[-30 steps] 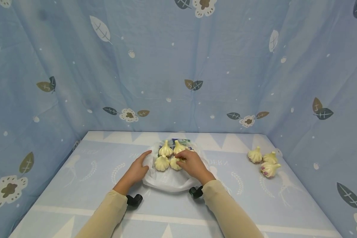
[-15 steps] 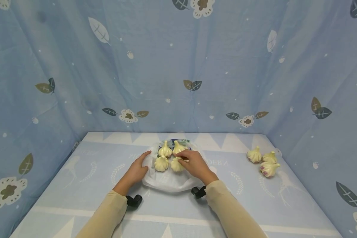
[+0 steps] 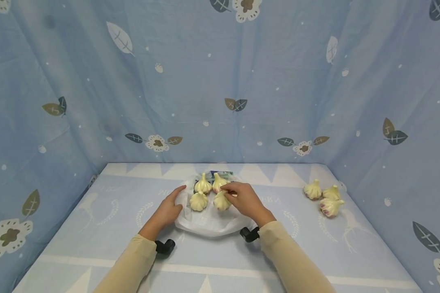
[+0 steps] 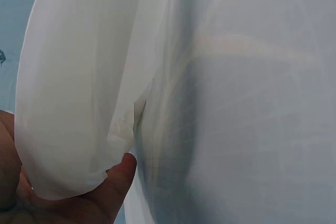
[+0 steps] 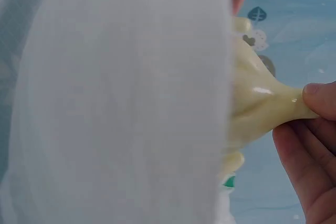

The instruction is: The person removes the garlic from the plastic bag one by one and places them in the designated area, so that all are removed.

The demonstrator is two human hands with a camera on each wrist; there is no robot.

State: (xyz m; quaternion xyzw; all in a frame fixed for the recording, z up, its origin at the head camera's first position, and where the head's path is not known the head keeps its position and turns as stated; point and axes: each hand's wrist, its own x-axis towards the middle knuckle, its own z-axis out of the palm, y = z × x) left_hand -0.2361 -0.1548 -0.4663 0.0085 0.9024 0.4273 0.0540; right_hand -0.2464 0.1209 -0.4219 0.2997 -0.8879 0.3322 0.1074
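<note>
A white plastic bag (image 3: pixel 210 228) lies spread with its mouth up at the middle of the table. My left hand (image 3: pixel 168 209) holds its left side; in the left wrist view the thumb (image 4: pixel 122 174) lies along the outside of the film. My right hand (image 3: pixel 245 200) pinches the stem of a garlic bulb (image 3: pixel 221 201) between thumb and fingertips, over the bag's right half. In the right wrist view the film hides part of this bulb (image 5: pixel 257 98). Beside it in the bag sit a front left bulb (image 3: pixel 199 201), a back left bulb (image 3: pixel 203 185) and a back right bulb (image 3: pixel 218 183).
Three more garlic bulbs (image 3: pixel 330 206) stand in a group at the table's right side. Blue and green print (image 3: pixel 221 173) shows at the bag's far edge. A patterned blue curtain (image 3: pixel 220 81) encloses the back and sides of the table (image 3: pixel 124 195).
My right hand has shifted slightly to the right, and the pinched garlic bulb has moved with it, away from the front left bulb. My left hand has stayed at the bag's side.
</note>
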